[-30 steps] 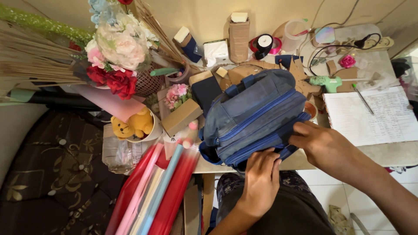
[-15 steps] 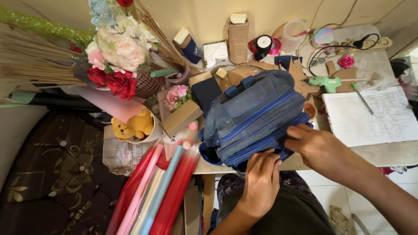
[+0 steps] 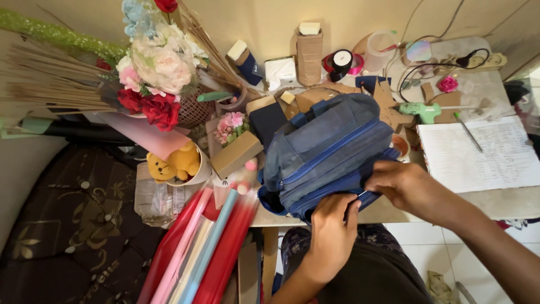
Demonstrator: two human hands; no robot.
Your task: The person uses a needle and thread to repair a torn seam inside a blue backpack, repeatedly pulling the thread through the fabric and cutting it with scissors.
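A blue backpack [image 3: 329,149] lies on the cluttered table, its zippered front pocket facing me. My left hand [image 3: 331,228] grips the lower near edge of the pack from below. My right hand [image 3: 400,183] pinches the fabric of the front pocket at its right end, fingers closed on the edge by the zipper. Both hands sit at the near side of the pack, close together.
An open notebook [image 3: 478,155] with a pen lies at the right. A yellow plush bear [image 3: 171,164], a flower bouquet [image 3: 157,67], small boxes [image 3: 236,155], a green glue gun [image 3: 422,110], rolled red and pink paper [image 3: 216,242] and a power strip [image 3: 478,59] crowd the table.
My right hand has slid slightly left along the pack's front pocket. My left hand stays under the near edge.
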